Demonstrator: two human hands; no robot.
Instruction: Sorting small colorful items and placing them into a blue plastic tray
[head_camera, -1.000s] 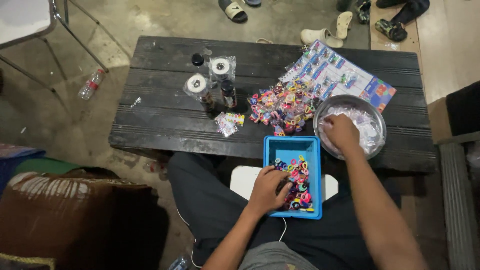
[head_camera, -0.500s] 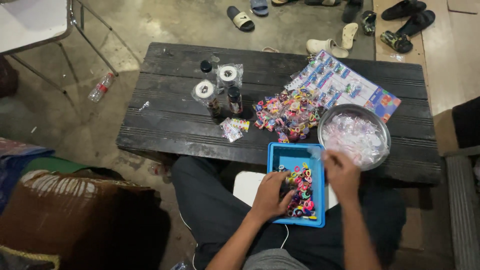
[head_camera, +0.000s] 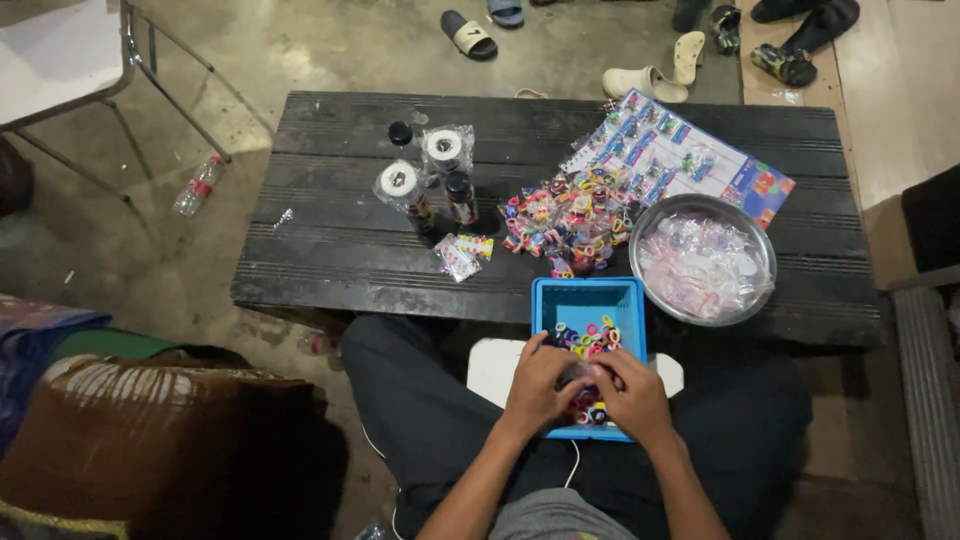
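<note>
Your left hand (head_camera: 535, 388) and right hand (head_camera: 632, 395) meet over the near end of the blue tray (head_camera: 588, 312) on your lap, fingers curled around something small among the coloured rings (head_camera: 585, 338); what exactly they pinch is hidden. Keep both hands low inside the tray so any loose ring drops back in. The tray's long axis runs from you toward the counter (head_camera: 330, 250), its far end touching the counter's near edge. Beyond, near the right end, the metal bowl (head_camera: 640, 270) holds clear packets.
</note>
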